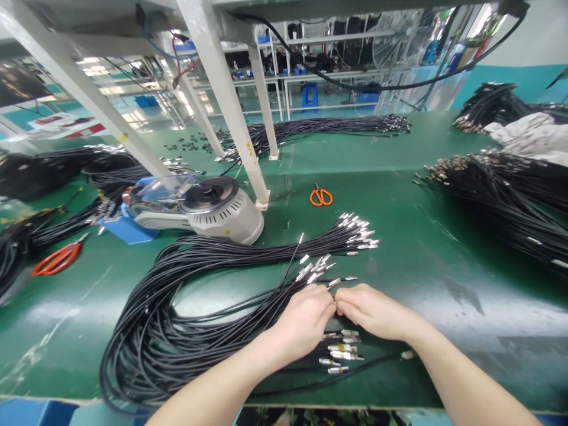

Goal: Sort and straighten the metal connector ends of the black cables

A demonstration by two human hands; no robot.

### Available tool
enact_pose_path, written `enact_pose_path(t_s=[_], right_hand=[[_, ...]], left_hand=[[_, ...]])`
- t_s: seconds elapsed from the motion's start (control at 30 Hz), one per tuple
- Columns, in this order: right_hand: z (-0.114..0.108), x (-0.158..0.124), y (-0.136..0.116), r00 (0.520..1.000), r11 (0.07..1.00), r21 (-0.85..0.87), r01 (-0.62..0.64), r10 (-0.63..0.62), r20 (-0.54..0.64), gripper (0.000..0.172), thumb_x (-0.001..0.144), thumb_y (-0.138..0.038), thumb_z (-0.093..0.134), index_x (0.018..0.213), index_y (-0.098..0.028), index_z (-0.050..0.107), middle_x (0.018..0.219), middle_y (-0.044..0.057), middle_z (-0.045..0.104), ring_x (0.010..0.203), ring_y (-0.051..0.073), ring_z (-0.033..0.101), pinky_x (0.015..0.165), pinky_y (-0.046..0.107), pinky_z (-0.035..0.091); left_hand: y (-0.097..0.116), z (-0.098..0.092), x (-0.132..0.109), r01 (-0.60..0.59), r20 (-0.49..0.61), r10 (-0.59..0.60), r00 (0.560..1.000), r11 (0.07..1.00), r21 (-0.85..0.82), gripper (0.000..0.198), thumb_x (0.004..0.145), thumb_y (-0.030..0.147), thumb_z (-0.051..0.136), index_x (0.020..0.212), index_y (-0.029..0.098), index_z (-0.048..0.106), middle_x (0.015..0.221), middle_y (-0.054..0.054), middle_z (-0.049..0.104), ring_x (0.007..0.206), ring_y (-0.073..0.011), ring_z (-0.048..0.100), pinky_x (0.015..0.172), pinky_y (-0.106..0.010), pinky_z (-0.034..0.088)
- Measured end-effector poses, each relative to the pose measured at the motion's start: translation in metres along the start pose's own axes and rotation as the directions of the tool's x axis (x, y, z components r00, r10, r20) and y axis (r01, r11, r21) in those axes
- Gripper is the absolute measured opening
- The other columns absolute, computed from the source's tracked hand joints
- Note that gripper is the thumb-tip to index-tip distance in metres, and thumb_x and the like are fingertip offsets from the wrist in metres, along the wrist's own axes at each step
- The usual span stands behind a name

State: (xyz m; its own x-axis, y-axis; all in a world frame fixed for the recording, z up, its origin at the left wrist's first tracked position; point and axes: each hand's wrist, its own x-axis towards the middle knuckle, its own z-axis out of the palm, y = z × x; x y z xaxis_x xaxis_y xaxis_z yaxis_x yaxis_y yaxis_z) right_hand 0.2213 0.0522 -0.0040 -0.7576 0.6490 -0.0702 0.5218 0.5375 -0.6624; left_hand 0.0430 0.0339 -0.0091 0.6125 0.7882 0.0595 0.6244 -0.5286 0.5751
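Note:
A bundle of black cables (146, 307) with silvery metal ends lies bent in a U on the green table. My left hand (308, 310) is closed over the near branch of the bundle, close to its metal ends. Fingertips of my right hand (366, 307) meet those of my left and are pinched together. A small metal cable end shows between the two hands; the rest of that cable is hidden by my fingers. Below my hands lie cable ends (344, 352), some with yellow bands. Farther off are the ends of the other branch (357, 231).
Orange-handled scissors (320, 196) lie beyond the bundle, and red-handled cutters (60, 258) lie at the left. A grey tape dispenser (226, 216) stands by the white shelf legs (239, 112). More cable bundles (510, 195) lie at the right. The green table (444, 266) ends near my forearms.

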Motion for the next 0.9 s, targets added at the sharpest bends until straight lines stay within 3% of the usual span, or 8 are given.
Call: enact_pose_path(t_s=[0.37,0.47,0.53,0.6,0.67,0.77,0.83,0.9], right_hand=[[-0.002,-0.002,-0.003,0.999,1.000,0.010,0.004,-0.003,-0.039,0.025,0.090,-0.017,0.034,0.070,-0.016,0.050,0.061,-0.002,0.050,0.059,0.010,0.045,0.058,0.021,0.034],[-0.007,-0.005,-0.005,0.999,0.994,0.100,-0.037,0.036,0.006,0.028,0.089,-0.020,0.035,0.067,-0.015,0.051,0.054,-0.003,0.049,0.053,0.009,0.044,0.055,0.019,0.034],[-0.007,-0.007,-0.008,0.994,0.989,0.118,-0.091,0.083,0.071,0.024,0.086,-0.023,0.042,0.066,-0.015,0.054,0.054,-0.003,0.050,0.051,0.008,0.044,0.051,0.018,0.033],[-0.003,-0.008,-0.014,0.987,0.990,0.072,-0.117,0.108,0.123,0.012,0.078,-0.025,0.055,0.071,-0.015,0.057,0.055,-0.004,0.053,0.050,0.008,0.045,0.048,0.018,0.030],[0.002,-0.007,-0.019,0.988,0.995,-0.017,-0.097,0.098,0.121,0.008,0.073,-0.023,0.060,0.077,-0.017,0.060,0.059,-0.004,0.055,0.053,0.009,0.046,0.048,0.018,0.030],[0.009,-0.004,-0.024,0.993,0.993,-0.119,-0.025,0.038,0.108,0.011,0.080,-0.020,0.051,0.074,-0.017,0.061,0.065,-0.001,0.059,0.059,0.011,0.050,0.055,0.019,0.034],[0.010,-0.002,-0.024,0.994,0.992,-0.127,0.003,0.011,0.107,0.021,0.085,-0.018,0.044,0.071,-0.017,0.060,0.067,0.001,0.060,0.062,0.012,0.052,0.059,0.020,0.035],[0.010,-0.002,-0.023,0.997,0.993,-0.117,-0.008,0.017,0.078,0.023,0.088,-0.019,0.041,0.073,-0.017,0.059,0.067,0.001,0.060,0.062,0.012,0.052,0.059,0.020,0.036]], left_hand=[[0.003,0.004,-0.002,0.029,-0.045,-0.029,0.999,0.999,-0.019,0.027,0.089,0.017,0.034,0.072,0.016,0.055,0.073,-0.001,0.054,0.072,-0.0128,0.049,0.067,-0.024,0.039],[0.003,-0.006,-0.002,0.004,-0.073,-0.006,0.997,0.999,-0.032,0.028,0.089,0.018,0.036,0.070,0.016,0.057,0.072,-0.001,0.055,0.072,-0.0129,0.050,0.068,-0.024,0.039],[0.000,-0.022,-0.003,0.029,-0.173,-0.040,0.984,0.998,-0.064,0.027,0.088,0.021,0.039,0.070,0.016,0.058,0.072,-0.001,0.056,0.073,-0.0132,0.051,0.069,-0.025,0.039],[-0.003,-0.042,-0.004,0.075,-0.336,-0.116,0.935,0.988,-0.133,0.024,0.088,0.025,0.042,0.073,0.017,0.060,0.075,-0.001,0.058,0.075,-0.0134,0.053,0.071,-0.025,0.040],[-0.008,-0.060,-0.005,0.100,-0.491,-0.184,0.852,0.976,-0.192,0.021,0.086,0.028,0.045,0.078,0.017,0.061,0.078,-0.001,0.059,0.078,-0.0135,0.055,0.073,-0.024,0.041],[-0.013,-0.070,-0.003,0.137,-0.580,-0.225,0.783,0.972,-0.192,0.018,0.086,0.029,0.045,0.084,0.018,0.061,0.081,0.000,0.059,0.075,-0.0124,0.057,0.071,-0.023,0.043],[-0.012,-0.063,-0.003,0.177,-0.528,-0.239,0.815,0.970,-0.166,0.019,0.084,0.025,0.046,0.099,0.020,0.056,0.089,-0.001,0.056,0.065,-0.0097,0.056,0.066,-0.023,0.045],[-0.007,-0.050,-0.008,0.203,-0.420,-0.227,0.879,0.974,-0.101,0.029,0.082,0.021,0.047,0.111,0.021,0.048,0.101,-0.003,0.052,0.061,-0.0083,0.055,0.063,-0.024,0.046]])
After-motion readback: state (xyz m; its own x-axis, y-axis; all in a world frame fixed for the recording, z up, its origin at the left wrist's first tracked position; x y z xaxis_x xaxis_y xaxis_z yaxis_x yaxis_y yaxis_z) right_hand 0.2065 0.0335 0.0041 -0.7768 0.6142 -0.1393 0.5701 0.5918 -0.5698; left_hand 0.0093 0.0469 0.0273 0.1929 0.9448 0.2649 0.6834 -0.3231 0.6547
